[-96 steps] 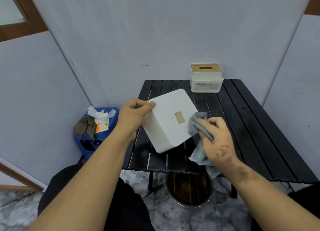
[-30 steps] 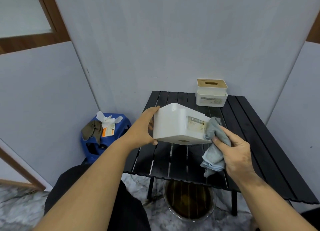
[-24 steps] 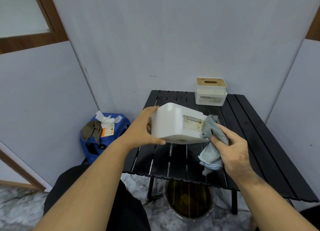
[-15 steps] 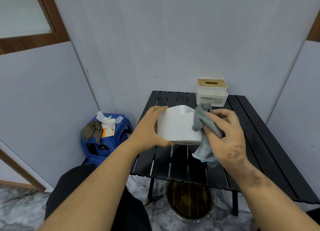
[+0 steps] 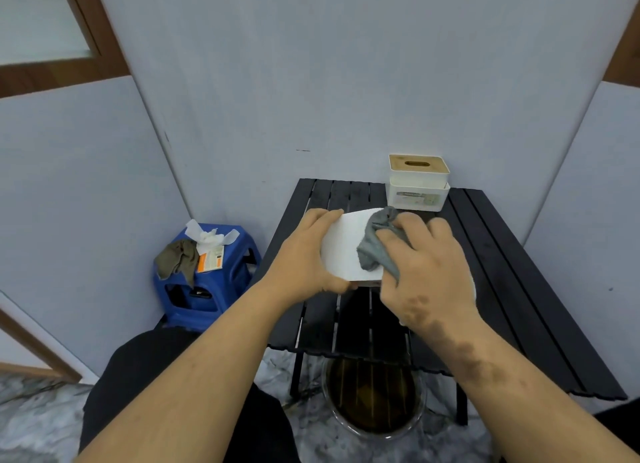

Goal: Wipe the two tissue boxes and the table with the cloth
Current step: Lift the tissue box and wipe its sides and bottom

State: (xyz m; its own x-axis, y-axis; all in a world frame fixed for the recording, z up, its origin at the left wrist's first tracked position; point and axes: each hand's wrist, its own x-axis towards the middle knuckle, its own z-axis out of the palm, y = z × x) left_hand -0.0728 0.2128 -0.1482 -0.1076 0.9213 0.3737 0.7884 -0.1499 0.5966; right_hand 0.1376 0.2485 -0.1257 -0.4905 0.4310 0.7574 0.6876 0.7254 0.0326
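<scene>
White tissue box (image 5: 346, 251) was gripped by left hand (image 5: 304, 254), held above table (image 5: 519, 289); grey cloth (image 5: 375, 244) was pinched under right hand (image 5: 426, 265) fingers against box. Vs 0.5 s earlier, cloth was shifted lower on box.

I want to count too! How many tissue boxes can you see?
2. One white box is held above the table between the left hand and the right hand, which holds the cloth. The other box stands at the table's far edge.
</scene>
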